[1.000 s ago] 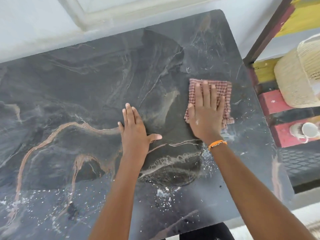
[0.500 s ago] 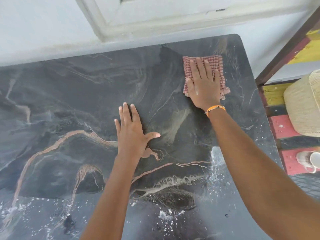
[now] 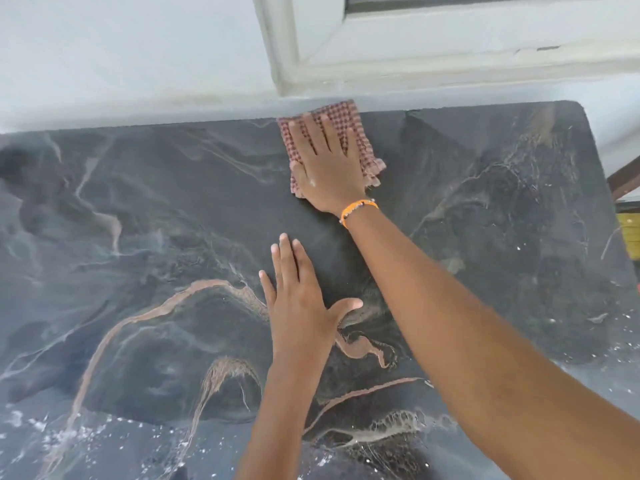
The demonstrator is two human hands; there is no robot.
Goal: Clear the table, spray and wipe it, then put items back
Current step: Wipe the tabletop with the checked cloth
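A dark marbled table (image 3: 145,209) with tan veins fills the view. At its far edge, by the wall, lies a red checked cloth (image 3: 348,121). My right hand (image 3: 325,164) presses flat on the cloth with straight, spread fingers, an orange band on its wrist. My left hand (image 3: 298,303) rests flat on the bare tabletop nearer to me, fingers straight and thumb out to the right. White droplets and foam speckle the near part of the table.
A pale wall with a white window frame (image 3: 450,60) runs along the table's far edge. Past the table's right edge stand a dark wooden post (image 3: 625,181) and a yellow painted shelf (image 3: 632,237).
My right hand has pushed the cloth from the right side of the table away from me and leftward to the far edge. My left hand has stayed flat on the tabletop.
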